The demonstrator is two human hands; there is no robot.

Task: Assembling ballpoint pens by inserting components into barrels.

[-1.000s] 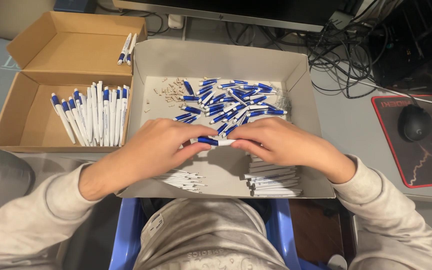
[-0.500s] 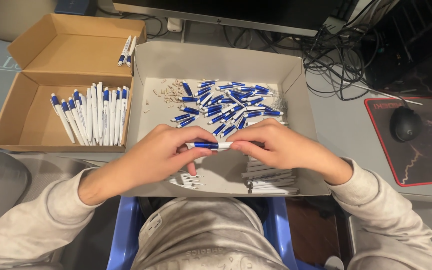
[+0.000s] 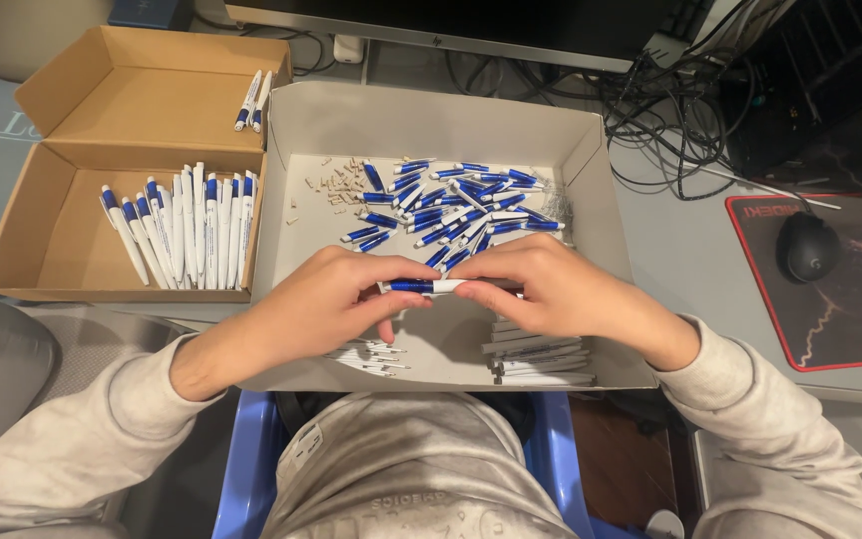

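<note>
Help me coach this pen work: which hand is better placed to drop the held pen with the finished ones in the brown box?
Left, probably. The left hand grips the pen on the brown box side; the right hand would have to cross over.

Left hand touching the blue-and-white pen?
Touching. Head view: the left hand pinches the blue end of the pen with its fingertips; the right hand grips the white end.

**Grey desk, boxes and clutter**

A grey desk [image 3: 685, 255] carries everything. A shallow grey tray [image 3: 591, 150] sits in the middle of it. Just left of the tray, touching it, lies an open brown cardboard box [image 3: 82, 130]. Right of the tray lies a black mouse pad with a red edge [image 3: 850, 319], a black mouse [image 3: 807, 246] on it. Behind the tray's right corner sprawl tangled black cables [image 3: 685, 110]; directly behind the tray stands a monitor [image 3: 451, 15].
</note>
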